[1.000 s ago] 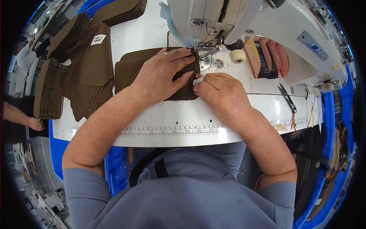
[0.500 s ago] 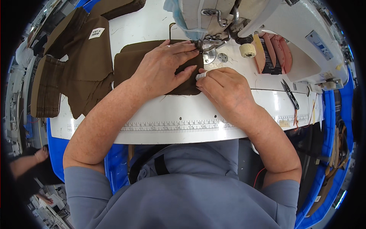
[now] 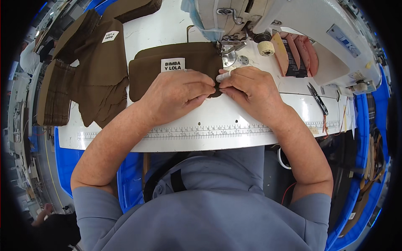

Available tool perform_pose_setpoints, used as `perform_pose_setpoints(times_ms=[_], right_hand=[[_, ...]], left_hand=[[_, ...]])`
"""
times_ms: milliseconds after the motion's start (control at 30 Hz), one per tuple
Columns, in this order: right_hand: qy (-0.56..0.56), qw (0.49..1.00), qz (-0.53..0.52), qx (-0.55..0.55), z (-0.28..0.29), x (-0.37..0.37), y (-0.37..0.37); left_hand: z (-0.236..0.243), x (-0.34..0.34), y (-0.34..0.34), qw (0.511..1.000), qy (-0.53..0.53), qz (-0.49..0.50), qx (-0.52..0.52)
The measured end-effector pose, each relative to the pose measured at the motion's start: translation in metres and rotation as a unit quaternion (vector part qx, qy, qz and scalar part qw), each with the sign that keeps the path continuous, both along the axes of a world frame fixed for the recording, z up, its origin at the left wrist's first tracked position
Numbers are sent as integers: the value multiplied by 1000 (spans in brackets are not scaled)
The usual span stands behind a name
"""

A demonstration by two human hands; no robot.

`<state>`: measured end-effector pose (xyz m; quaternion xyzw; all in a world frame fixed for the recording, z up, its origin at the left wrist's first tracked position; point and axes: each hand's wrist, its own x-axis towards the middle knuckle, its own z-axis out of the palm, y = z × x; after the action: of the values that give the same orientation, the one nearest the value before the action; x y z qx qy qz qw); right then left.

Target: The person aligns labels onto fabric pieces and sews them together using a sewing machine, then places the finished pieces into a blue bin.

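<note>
A brown fabric piece (image 3: 144, 75) with a white label (image 3: 173, 64) lies on the white sewing table, its right edge by the needle area of the sewing machine (image 3: 228, 45). At its near right corner, my left hand (image 3: 178, 93) pinches the fabric edge between thumb and fingers. Opposite it, my right hand (image 3: 254, 94) is closed on the same right edge, fingertips nearly touching the left ones. A white wrapping (image 3: 223, 76) covers one right fingertip. Both hands partly hide the fabric's near edge.
Stacked brown fabric pieces (image 3: 98, 62) lie at left, one bearing a white label. At right are thread snips (image 3: 318, 99) and a holder with pink curved pieces (image 3: 300, 56). A ruler strip (image 3: 201, 133) runs along the front edge. Blue bins (image 3: 69, 167) flank the table.
My left hand has slid back from beside the needle toward the near right corner, uncovering the white label. My right hand stays at the right edge, slightly shifted.
</note>
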<state>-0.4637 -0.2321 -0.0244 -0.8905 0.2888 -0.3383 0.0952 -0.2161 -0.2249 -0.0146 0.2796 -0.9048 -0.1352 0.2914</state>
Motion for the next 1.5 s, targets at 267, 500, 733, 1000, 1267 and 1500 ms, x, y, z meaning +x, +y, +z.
perform_pose_setpoints(times_ms=[267,500,733,1000,1267,1500], right_hand=[[-39,992,-24,115,8,-10,0],[-16,997,-38,68,8,-9,0],[6,999,-29,28,7,-8,-1],[18,1000,-18,14,10,-11,2],[16,1000,-20,16,9,-13,1],[42,997,-47,35,10,-12,-2]], left_hand=[[-4,-1,-1,995,-37,-13,-96],[-4,-3,-3,979,-74,-43,-185],[-1,-3,-4,975,-96,-74,-188],[-2,-2,-3,988,-77,-57,-119],[-2,2,-10,996,-86,-33,-21],[-7,3,-26,995,-83,-26,-54]])
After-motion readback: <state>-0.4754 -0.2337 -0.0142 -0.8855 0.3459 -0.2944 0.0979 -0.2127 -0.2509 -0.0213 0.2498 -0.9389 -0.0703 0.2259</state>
